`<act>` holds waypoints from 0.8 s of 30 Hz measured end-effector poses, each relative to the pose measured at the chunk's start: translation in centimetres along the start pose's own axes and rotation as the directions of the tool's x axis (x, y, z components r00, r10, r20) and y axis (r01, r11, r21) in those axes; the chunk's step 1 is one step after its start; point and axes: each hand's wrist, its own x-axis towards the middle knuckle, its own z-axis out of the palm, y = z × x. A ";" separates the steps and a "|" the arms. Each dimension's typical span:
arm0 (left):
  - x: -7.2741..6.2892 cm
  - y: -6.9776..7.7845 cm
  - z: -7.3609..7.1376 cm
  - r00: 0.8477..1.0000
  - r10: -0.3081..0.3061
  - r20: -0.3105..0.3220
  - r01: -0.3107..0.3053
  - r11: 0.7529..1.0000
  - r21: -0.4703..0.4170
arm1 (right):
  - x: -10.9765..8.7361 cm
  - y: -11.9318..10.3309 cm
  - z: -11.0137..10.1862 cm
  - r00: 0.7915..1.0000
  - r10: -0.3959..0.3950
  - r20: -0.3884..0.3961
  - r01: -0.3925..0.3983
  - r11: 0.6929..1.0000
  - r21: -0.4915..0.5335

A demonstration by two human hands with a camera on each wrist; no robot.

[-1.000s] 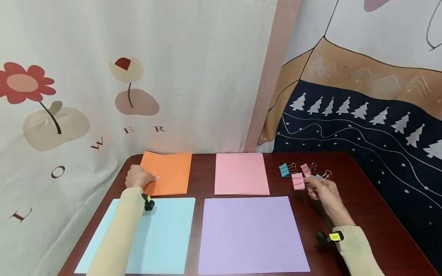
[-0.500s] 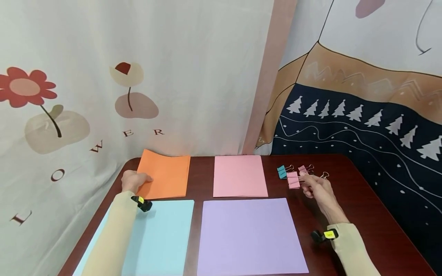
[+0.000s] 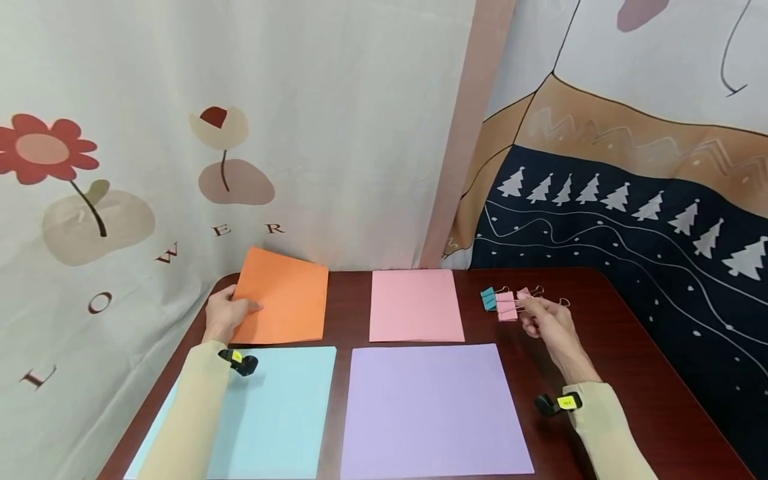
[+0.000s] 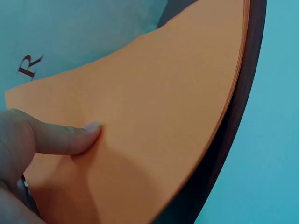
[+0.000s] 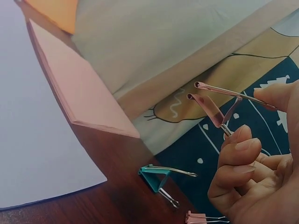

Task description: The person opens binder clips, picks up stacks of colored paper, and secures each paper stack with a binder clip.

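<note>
At the table's far left, my left hand [image 3: 225, 315] grips a stack of orange paper [image 3: 288, 297] by its left edge. The thumb [image 4: 74, 139] lies on top in the left wrist view; the other fingers are hidden beneath. That side of the stack is raised and bends. On the right, my right hand [image 3: 551, 327] pinches a pink binder clip [image 3: 507, 307] by its wire handles, thumb on one, fingers on the other. In the right wrist view the clip [image 5: 214, 112] is spread wide with nothing in its mouth. A teal binder clip [image 5: 156, 178] stands on the table below it.
Pink paper [image 3: 417, 307] lies at the back middle. In front are light blue paper [image 3: 282, 413] and purple paper [image 3: 435, 410]. Beyond the held clip, another pink clip [image 3: 524, 292] and a wire handle [image 3: 564, 302] show. Curtains [image 3: 360, 133] hang behind the dark table [image 3: 636, 373].
My left hand has drawn the orange stack's left side up, so its back left corner stands higher. My right hand has lifted the pink clip slightly leftward, over near the teal one.
</note>
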 end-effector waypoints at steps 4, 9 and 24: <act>-0.7 0.3 -0.3 0.999 0.032 0.015 -0.031 0.998 -0.055 | 0.0 -0.1 0.1 1.000 -0.004 -0.014 0.004 1.000 -0.017; -1.3 0.8 -0.7 0.997 0.075 0.003 -0.074 0.990 -0.120 | 0.2 -0.6 0.3 0.999 -0.031 -0.026 0.030 0.999 -0.029; -3.7 3.1 0.5 1.000 0.024 0.016 -0.019 0.963 -0.271 | 0.6 -1.1 1.2 0.997 -0.073 -0.026 0.074 0.997 0.034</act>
